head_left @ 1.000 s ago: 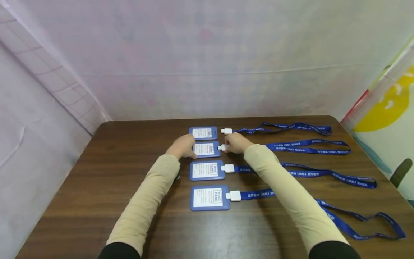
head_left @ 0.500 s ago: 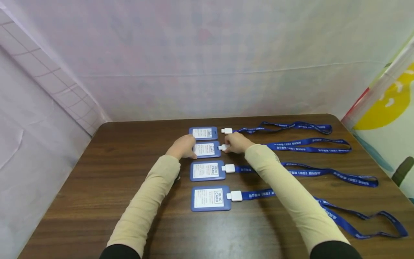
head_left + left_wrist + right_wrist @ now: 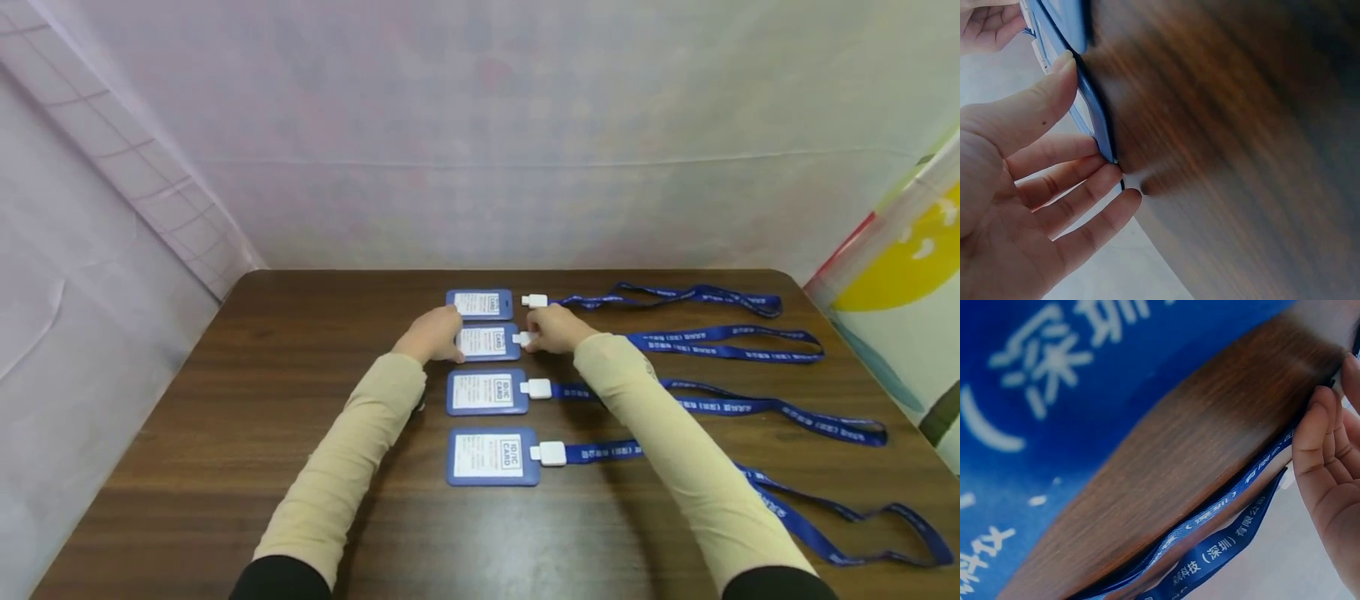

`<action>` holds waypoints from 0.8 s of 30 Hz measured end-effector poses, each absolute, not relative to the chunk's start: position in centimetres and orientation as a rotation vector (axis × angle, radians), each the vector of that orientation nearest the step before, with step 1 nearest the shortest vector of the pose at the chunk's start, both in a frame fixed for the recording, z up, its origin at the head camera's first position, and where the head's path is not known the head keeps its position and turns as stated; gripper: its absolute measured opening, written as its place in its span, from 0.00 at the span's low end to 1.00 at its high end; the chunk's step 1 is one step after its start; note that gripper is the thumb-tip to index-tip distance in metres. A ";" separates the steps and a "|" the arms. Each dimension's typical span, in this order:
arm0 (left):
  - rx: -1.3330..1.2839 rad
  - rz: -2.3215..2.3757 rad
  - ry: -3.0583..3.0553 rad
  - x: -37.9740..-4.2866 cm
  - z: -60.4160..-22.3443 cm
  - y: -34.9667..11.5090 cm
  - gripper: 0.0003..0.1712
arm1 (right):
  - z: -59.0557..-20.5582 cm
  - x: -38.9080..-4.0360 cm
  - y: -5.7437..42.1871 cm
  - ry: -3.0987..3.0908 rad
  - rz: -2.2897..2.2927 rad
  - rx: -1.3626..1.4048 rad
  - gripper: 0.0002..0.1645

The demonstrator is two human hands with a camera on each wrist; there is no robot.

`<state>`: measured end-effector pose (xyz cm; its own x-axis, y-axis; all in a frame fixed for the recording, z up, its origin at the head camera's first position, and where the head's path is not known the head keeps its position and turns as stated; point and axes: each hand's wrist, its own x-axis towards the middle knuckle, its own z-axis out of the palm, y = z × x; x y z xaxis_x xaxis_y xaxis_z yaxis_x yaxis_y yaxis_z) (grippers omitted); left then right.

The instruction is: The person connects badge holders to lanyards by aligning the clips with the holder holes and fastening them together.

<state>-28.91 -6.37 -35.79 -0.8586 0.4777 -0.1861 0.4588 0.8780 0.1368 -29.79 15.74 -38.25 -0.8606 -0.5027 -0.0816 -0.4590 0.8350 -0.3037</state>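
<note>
My left hand [image 3: 431, 335] grips the left end of a blue ID card holder [image 3: 487, 342], second from the back. In the left wrist view its thumb lies on the holder's near edge [image 3: 1095, 103], with several fingers along the far edge. My right hand [image 3: 558, 329] pinches the white clip [image 3: 526, 340] of a blue lanyard [image 3: 720, 335], whose tip meets the slot end of that holder. Behind it lies another card holder [image 3: 480, 304], apart from its own white clip [image 3: 535, 301]. The right wrist view shows printed lanyard straps [image 3: 1210, 556] trailing from the right hand.
Closer to me lie two more card holders, a middle one [image 3: 487, 392] and a front one [image 3: 493, 457], each with a clip at its right end. Their lanyards [image 3: 787, 408] stretch right across the brown table [image 3: 247, 400]. Pale curtains [image 3: 480, 167] stand behind.
The head view has shifted slightly, so everything sits a little further right in it. Both hands keep their hold on the card holder and the clip.
</note>
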 end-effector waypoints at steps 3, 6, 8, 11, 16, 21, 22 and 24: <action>0.709 0.110 2.830 -28.9 -35.7 -6.2 0.17 | -38.2 -29.7 15.8 2.860 -0.419 -0.757 0.14; 0.706 0.093 2.829 -28.9 -35.6 -6.2 0.17 | -38.0 -29.6 15.7 2.857 -0.423 -0.752 0.14; 0.708 0.092 2.828 -28.9 -35.6 -6.2 0.17 | -38.0 -29.5 15.7 2.852 -0.426 -0.745 0.14; 0.708 0.110 2.827 -28.9 -35.8 -6.3 0.17 | -38.0 -29.5 15.7 2.848 -0.436 -0.741 0.14; 0.710 0.155 2.825 -28.8 -35.8 -6.7 0.17 | -38.1 -29.4 15.7 2.834 -0.474 -0.736 0.15; 0.714 0.233 2.805 -29.0 -35.6 -7.0 0.19 | -38.2 -29.4 16.1 2.820 -0.566 -0.701 0.15; 0.720 0.244 2.803 -29.0 -35.6 -7.0 0.19 | -38.3 -29.4 16.1 2.818 -0.579 -0.687 0.15; 0.731 0.259 2.798 -29.1 -35.5 -7.1 0.20 | -38.2 -29.4 16.2 2.814 -0.607 -0.670 0.16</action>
